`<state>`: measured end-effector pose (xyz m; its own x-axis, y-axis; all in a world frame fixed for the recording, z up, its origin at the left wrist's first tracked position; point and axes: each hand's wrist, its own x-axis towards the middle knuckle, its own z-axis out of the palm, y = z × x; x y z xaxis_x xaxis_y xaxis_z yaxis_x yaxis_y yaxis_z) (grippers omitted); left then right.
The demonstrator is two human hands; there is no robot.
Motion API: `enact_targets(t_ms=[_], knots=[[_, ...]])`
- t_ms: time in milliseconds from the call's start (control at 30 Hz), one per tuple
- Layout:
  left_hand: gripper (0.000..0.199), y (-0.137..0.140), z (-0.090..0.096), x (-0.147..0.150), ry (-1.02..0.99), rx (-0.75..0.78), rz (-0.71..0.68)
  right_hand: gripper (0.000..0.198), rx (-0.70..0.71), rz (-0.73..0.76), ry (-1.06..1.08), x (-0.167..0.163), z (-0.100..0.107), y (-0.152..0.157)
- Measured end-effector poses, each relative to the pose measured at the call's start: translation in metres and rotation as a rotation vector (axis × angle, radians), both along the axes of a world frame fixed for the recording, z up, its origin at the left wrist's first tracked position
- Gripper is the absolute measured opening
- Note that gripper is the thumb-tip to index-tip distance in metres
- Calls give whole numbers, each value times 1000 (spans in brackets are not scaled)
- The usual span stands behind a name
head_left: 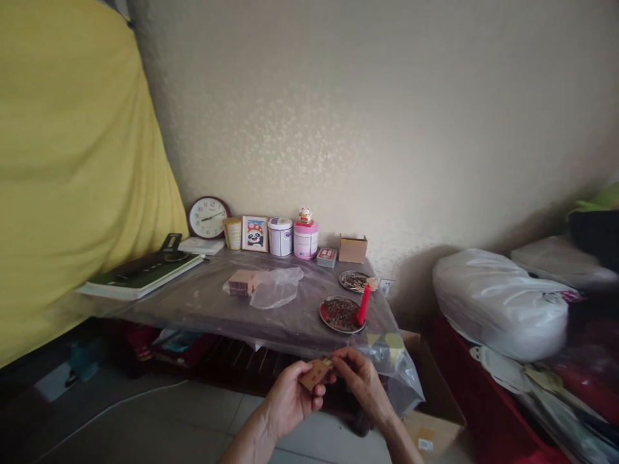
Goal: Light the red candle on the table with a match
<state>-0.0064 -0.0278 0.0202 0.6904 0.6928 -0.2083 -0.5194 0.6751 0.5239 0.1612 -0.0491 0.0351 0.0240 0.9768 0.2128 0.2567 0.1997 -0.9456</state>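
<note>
My left hand (294, 396) is closed around a small brown cardboard matchbox (315, 375), held in front of the table's near edge. At the box's right end, my right hand (356, 377) has thumb and fingers pinched together; what lies between the fingertips is hidden. A pale bit of the inner tray seems to show there. Beyond the hands, a red candle (364, 305) stands tilted on the right side of a round metal plate (333, 330) covered with dark bits. Behind it, a second plate (342, 285) carries thin sticks that look like matches.
A plastic-covered table (207, 290) bears a wrapped pack of small brown boxes (243, 282), a clock (209, 217), a panda picture (255, 233), two tins and an open carton (353, 249). Yellow cloth (82, 148) hangs left. White bags (498, 299) lie right.
</note>
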Motion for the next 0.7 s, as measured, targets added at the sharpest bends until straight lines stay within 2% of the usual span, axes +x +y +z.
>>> enact_targets(t_ms=[133, 333, 467, 700], knots=[[29, -1, 1, 2, 35, 41, 44, 31, 14, -9, -40, -1, 4, -2], [29, -5, 6, 5, 142, 240, 153, 32, 37, -30, -71, 0, 6, -2], [28, -5, 7, 4, 182, 249, 199, 30, 57, -26, -94, -1, 6, -2], [33, -6, 3, 4, 284, 303, 185, 22, 93, -12, -200, 0, 6, -2]])
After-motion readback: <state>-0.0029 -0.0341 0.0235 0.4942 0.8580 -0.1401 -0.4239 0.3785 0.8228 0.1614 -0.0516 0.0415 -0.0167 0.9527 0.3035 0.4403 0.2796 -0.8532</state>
